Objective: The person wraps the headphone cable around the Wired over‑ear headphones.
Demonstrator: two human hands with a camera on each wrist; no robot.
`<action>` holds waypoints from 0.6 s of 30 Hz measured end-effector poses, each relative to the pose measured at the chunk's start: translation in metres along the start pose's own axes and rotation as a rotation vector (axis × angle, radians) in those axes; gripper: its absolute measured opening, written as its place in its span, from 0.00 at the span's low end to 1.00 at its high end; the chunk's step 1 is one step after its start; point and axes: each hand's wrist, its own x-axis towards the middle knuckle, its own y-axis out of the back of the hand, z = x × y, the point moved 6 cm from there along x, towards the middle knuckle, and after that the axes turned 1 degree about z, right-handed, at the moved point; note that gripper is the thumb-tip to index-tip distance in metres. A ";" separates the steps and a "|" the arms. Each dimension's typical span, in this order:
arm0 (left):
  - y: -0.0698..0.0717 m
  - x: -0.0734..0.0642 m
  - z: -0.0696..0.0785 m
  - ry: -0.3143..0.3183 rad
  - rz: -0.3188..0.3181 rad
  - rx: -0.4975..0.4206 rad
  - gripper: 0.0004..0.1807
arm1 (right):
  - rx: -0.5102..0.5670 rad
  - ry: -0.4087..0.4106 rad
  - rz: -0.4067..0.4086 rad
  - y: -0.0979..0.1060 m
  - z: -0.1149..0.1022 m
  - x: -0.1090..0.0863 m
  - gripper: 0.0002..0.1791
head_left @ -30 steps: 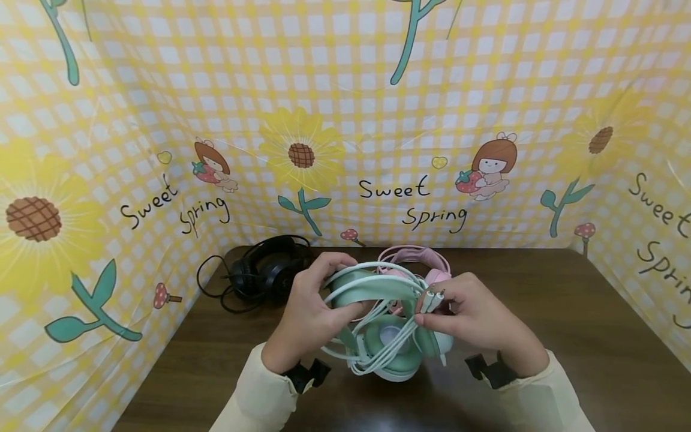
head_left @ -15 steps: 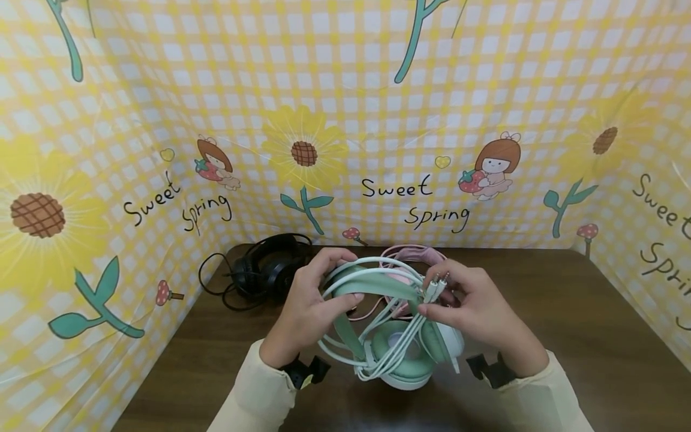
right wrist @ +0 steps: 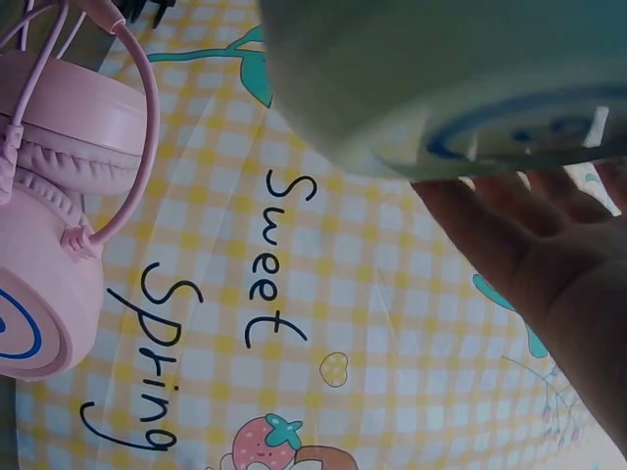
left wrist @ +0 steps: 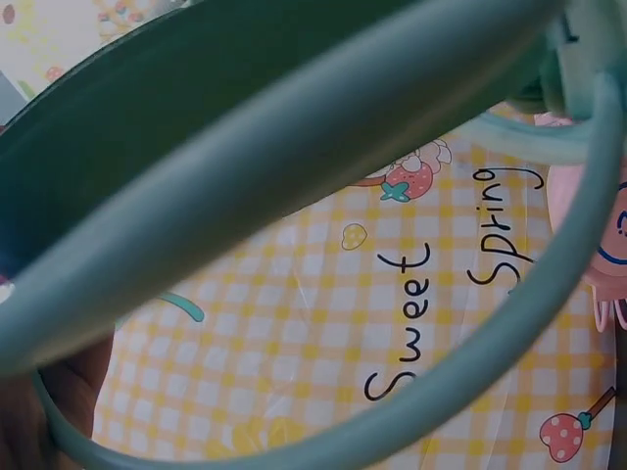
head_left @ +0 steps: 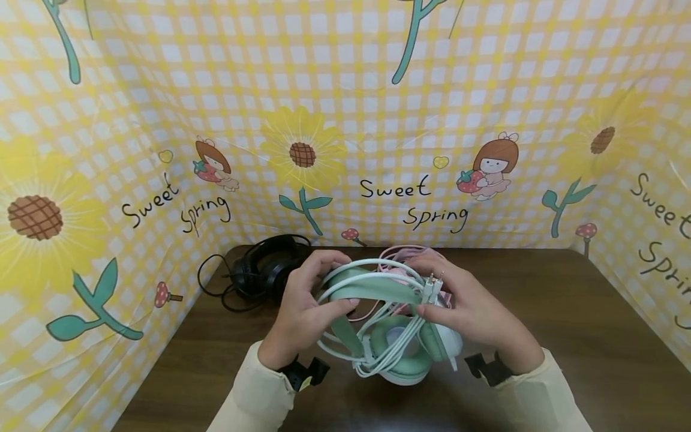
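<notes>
Mint-green headphones (head_left: 402, 377) are held up above the table in both hands, headband on top and ear cups below. The left hand (head_left: 305, 315) grips the left part of the headband, thumb in front and fingers behind. On the right, the right hand (head_left: 466, 300) holds the band near its right end together with the bundled pale cable (head_left: 388, 354), whose metal plugs stick up by the fingers. In the right wrist view a green ear cup (right wrist: 392, 88) fills the top, with the fingers behind it. The left wrist view shows the headband (left wrist: 284, 166) close up.
Black headphones (head_left: 264, 270) with a looped cable lie at the back left of the brown table (head_left: 567, 336). Pink headphones (right wrist: 49, 284) lie behind the green pair, partly hidden in the head view. A yellow checked cloth (head_left: 378, 120) stands around the back and sides.
The green headphones have shifted slightly right and tilted, showing more of the ear cups. The right hand's fingers have spread further along the back of the band. Both hands keep hold.
</notes>
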 end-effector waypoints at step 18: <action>-0.003 0.002 -0.023 0.180 -0.057 -0.038 0.21 | -0.051 -0.038 -0.003 -0.001 -0.002 -0.004 0.19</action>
